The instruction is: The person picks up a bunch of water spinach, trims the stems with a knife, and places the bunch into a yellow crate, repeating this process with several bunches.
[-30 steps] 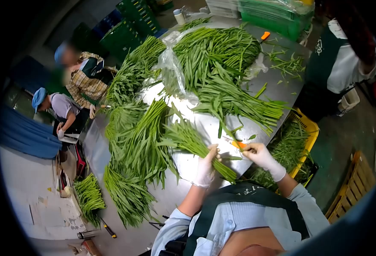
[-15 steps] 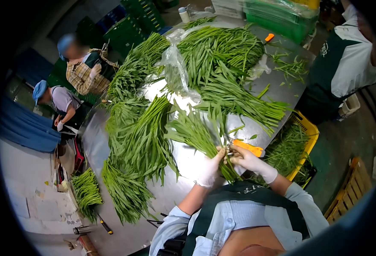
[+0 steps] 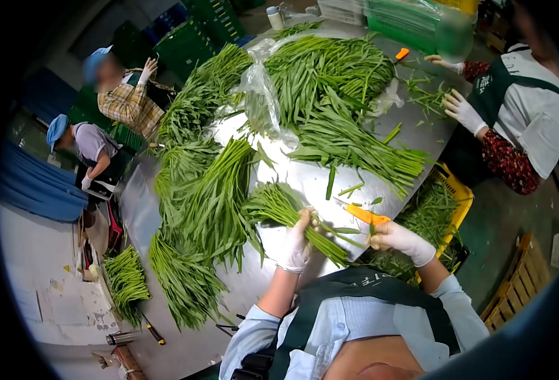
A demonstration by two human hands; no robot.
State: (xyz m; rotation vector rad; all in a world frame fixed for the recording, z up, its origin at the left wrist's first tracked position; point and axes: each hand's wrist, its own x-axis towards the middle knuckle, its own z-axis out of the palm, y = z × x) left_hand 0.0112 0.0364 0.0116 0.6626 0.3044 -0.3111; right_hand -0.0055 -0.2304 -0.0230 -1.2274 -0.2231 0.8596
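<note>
My left hand [image 3: 298, 244], in a white glove, is wrapped round a bunch of leafy green stems [image 3: 273, 204]; the leaves point left and the stem ends stick out to the right. My right hand [image 3: 401, 240], also gloved, is closed to the right of the bunch, with a green piece at its fingertips. An orange-handled knife [image 3: 367, 215] lies on the metal table [image 3: 355, 182] just above my right hand. Larger piles of greens [image 3: 206, 202] lie left of the bunch, and another heap [image 3: 362, 142] lies above it.
A yellow crate [image 3: 464, 209] of loose greens stands at the table's right edge. Clear plastic [image 3: 260, 95] lies among the piles. A co-worker [image 3: 514, 107] stands at the right with gloved hands over the table; two more people [image 3: 127, 104] are at the left.
My hands have moved apart; the left still holds the bunch, now further left, and the right has shifted right. The co-worker at the right has leaned in and reached over the table.
</note>
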